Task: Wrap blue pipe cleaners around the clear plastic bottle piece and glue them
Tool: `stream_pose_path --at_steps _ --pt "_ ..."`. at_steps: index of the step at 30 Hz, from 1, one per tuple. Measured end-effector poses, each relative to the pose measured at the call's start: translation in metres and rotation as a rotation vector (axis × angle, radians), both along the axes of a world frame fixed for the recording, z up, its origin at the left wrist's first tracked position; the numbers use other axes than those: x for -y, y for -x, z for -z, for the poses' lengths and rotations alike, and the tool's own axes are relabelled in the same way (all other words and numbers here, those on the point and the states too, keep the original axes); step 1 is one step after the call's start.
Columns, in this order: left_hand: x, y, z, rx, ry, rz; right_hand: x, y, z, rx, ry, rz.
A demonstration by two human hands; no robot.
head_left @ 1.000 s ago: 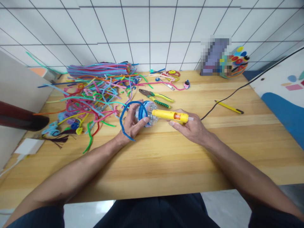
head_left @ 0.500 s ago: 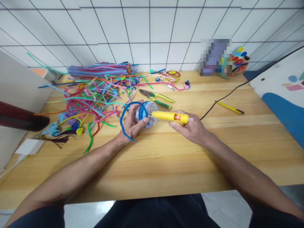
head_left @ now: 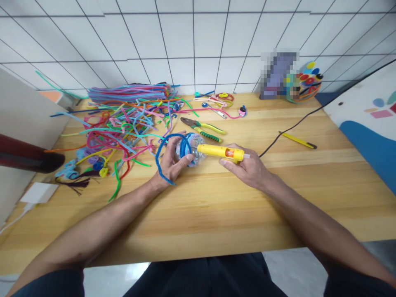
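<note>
My left hand [head_left: 173, 161] is closed around a clear plastic container [head_left: 199, 159], which looks like a cup or a cut bottle. Blue and lilac pipe cleaners wrap part of it, and a dark blue pipe cleaner [head_left: 159, 159] loops loosely out over my left wrist. In my right hand [head_left: 247, 168] is a yellow glue gun [head_left: 216, 151], a clear glue stick poking from its back end. Its nozzle points left at the wrapped container; I cannot tell whether the tip touches it. My right fingers are partly hidden under the gun.
Green-and-yellow pliers [head_left: 204, 128] lie just beyond the container. Loose pipe cleaners [head_left: 123, 132] are heaped at left, with a bundle [head_left: 130, 93] behind. A yellow utility knife [head_left: 297, 140] lies at right, near a black cable [head_left: 291, 129]. A basket [head_left: 293, 94] stands by the tiled wall.
The view has tilted very slightly. Both hands, the container and the glue gun keep nearly the same positions, with the nozzle still at the wrapped pipe cleaners.
</note>
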State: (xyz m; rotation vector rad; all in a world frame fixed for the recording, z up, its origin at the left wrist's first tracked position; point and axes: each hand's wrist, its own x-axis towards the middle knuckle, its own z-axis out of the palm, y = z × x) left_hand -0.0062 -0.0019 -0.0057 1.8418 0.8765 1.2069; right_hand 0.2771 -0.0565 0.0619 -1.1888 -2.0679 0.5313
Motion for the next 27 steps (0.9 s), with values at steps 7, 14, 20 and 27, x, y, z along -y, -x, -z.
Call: stream_pose_path --at_steps 7,14,20,27 --pt "0.0002 -0.0008 -0.0014 0.007 0.001 -0.008 -0.0012 -0.0006 0.0024 0.017 -0.027 -0.024" --pt "0.0002 0.0003 -0.0014 0.010 0.028 0.012 -0.0007 -0.0007 0.0020 0.011 -0.045 -0.010" --pt "0.0002 0.0010 -0.0016 0.002 0.021 0.010 -0.0017 -0.0014 0.0019 0.025 -0.041 -0.042" --pt "-0.0004 0.0010 -0.0004 0.006 0.019 0.010 -0.0011 -0.0001 0.0026 0.002 -0.038 -0.021"
